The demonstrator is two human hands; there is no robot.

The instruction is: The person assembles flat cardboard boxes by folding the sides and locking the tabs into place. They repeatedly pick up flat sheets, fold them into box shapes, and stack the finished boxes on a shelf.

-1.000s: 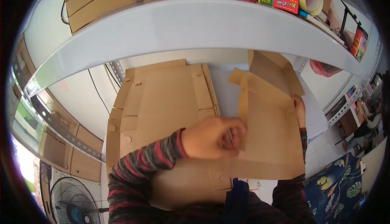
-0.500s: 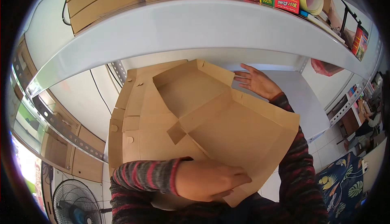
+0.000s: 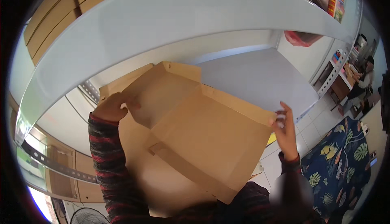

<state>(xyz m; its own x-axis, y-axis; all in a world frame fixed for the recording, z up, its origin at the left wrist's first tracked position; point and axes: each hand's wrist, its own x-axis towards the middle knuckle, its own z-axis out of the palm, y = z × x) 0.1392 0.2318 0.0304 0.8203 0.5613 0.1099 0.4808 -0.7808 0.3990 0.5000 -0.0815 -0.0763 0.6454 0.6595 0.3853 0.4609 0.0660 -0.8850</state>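
**Grey shelf board (image 3: 252,71), open cardboard box (image 3: 221,130), two hands at its edges**

Overhead, a pale shelf edge (image 3: 191,16) curves across the view, with brown cartons (image 3: 53,18) on top at the left. To the right, beyond the board, hangs a dark blue cloth (image 3: 339,171) with a leaf pattern. Flat cardboard sheets (image 3: 134,142) lie below the box and to its left. The box itself sits in front of the person, over the sheets, turned at an angle, its lid panel folded out toward the upper left. A red plastic bag (image 3: 302,38) shows under the shelf edge. The left hand (image 3: 113,108) is clamped on the lid's left wall, fingers over the inner side. The right hand (image 3: 284,128) is at the far right corner, fingers bent; whether they close on the cardboard, I cannot tell.
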